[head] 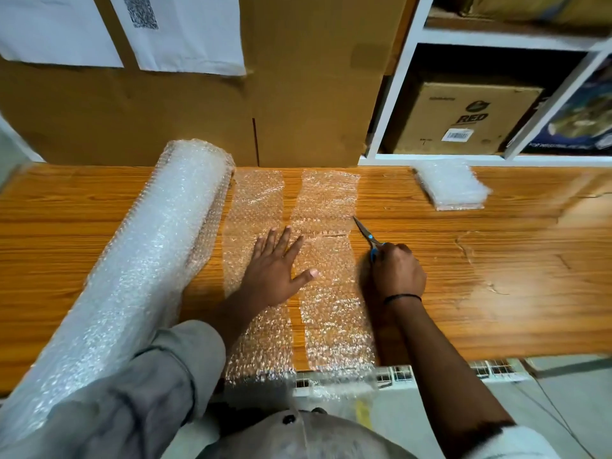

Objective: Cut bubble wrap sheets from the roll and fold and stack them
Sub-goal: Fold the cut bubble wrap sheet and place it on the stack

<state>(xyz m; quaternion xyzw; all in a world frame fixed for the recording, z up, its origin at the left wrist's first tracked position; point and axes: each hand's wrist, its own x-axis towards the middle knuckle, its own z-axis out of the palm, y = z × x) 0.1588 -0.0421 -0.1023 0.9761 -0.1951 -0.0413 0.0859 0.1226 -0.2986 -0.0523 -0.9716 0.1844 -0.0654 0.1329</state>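
- On the orange-brown wooden table (pixel 463 276), the left hand (pixel 275 273) presses flat, fingers spread, on two clear bubble wrap strips (pixel 331 200), likely steadying them.
- Beside them, the right hand (pixel 397 273) has its fingers clamped on blue-handled scissors (pixel 364 231), tips at the right strip's edge.
- The large clear bubble wrap roll (pixel 149 260) lies left; the folded stack (pixel 452 187) sits far right.

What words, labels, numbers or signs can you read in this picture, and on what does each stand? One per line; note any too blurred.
"RED": on the cardboard box in the white shelf.
Barcode sticker on that box: digits too small to read.
QR code on the white paper sheet: no readable words.
Print on the dark box: blurred.
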